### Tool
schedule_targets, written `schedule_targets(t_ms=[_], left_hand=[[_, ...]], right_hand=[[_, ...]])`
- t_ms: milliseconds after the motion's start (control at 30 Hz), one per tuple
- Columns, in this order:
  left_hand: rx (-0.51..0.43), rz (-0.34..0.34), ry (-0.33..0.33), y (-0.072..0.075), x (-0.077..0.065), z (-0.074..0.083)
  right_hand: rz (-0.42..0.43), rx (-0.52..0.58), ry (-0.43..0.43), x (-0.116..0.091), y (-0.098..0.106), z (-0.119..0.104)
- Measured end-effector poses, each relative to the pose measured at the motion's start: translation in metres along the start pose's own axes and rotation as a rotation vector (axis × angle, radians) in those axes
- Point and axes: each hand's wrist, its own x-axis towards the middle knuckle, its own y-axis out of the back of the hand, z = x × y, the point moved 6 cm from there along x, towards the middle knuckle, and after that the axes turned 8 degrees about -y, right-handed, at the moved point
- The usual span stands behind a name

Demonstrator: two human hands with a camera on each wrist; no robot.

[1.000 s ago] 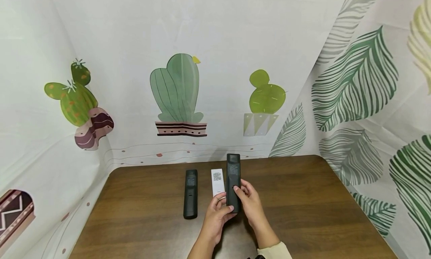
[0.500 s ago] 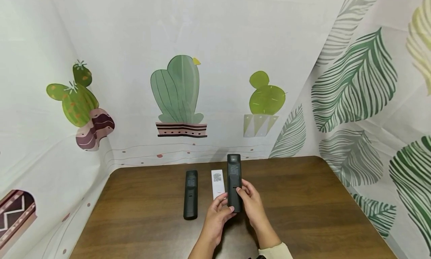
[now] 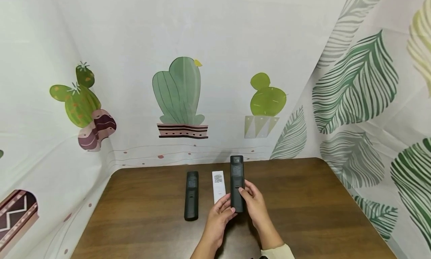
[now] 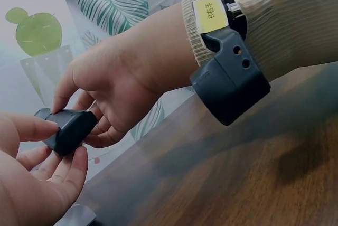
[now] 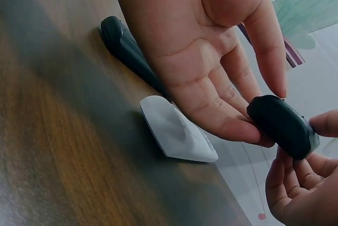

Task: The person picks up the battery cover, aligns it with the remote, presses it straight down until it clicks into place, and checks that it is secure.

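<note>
A black remote control (image 3: 237, 176) is held up off the table, its back with a label and a small latch facing the head camera. My left hand (image 3: 217, 218) grips its lower end between thumb and fingers. The right hand (image 3: 254, 204) holds its right side, the thumb lying on the back near the latch. In the left wrist view the remote's end (image 4: 74, 128) shows between both hands. A white remote control (image 3: 219, 186) lies face down just left of the held one, its lower end partly behind my left fingers.
Another black remote control (image 3: 191, 196) lies face down left of the white one. The brown wooden table (image 3: 141, 214) ends at the back against a white cloth (image 3: 222, 64) printed with cacti and leaves.
Both hands and the held remote have shifted slightly to the right in the head view, which has itself moved a little. The grip looks the same; the remotes on the table stay in place.
</note>
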Motion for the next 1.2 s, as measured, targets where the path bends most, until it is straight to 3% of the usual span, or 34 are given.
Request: schedule_targets(t_ms=[633, 1000, 1200], left_hand=[[-0.001, 0.004, -0.002, -0.013, -0.004, -0.006], [0.032, 0.006, 0.021, -0.018, -0.007, -0.010], [0.094, 0.017, 0.028, -0.018, -0.008, -0.011]], right_hand=[[0.000, -0.015, -0.036, 0.002, 0.007, 0.006], [0.008, -0.065, -0.064, 0.003, 0.018, 0.013], [0.005, -0.059, -0.067, 0.005, 0.020, 0.016]])
